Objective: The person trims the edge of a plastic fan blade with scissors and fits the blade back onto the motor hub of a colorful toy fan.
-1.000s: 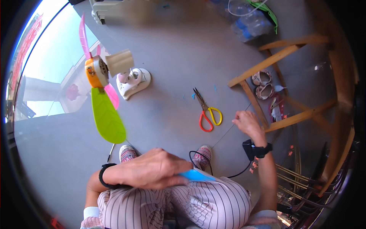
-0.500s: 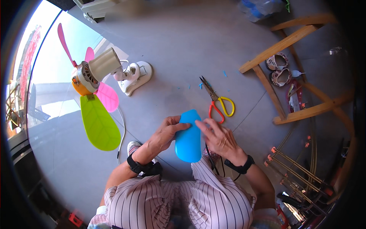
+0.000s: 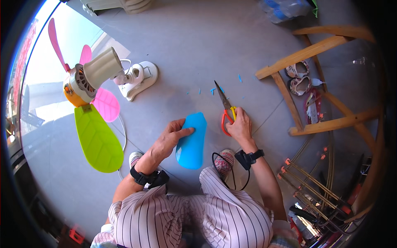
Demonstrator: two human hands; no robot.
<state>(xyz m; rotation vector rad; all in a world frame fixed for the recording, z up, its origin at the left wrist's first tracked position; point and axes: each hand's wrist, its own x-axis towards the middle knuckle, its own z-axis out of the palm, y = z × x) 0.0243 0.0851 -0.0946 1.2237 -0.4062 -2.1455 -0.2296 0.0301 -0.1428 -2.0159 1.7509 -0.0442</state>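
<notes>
My left hand (image 3: 166, 141) is closed on a flat blue fan blade (image 3: 192, 142), thumb on its upper face and the other fingers beneath. The blade hangs above the floor, over my knees' gap. Closed around the yellow handle of the scissors (image 3: 223, 101) is my right hand (image 3: 241, 127). The scissors' other handle is red, and their dark pointed blades look shut and point away from me. Small blue scraps (image 3: 213, 91) lie by the scissors' tips. To the left stands a small fan (image 3: 101, 68) with pink blades and a green blade (image 3: 99, 138).
A wooden frame (image 3: 308, 53) lies at the right, with small shoes (image 3: 298, 84) beside it. Thin metal rods (image 3: 308, 180) with pink ends are at the lower right. Plastic-wrapped bottles (image 3: 285, 10) sit at the far right, and a pale stool (image 3: 118, 5) at the far left.
My right hand has left the blue fan blade, moved to the right and taken hold of the scissors. My left hand has shifted slightly left with the blade.
</notes>
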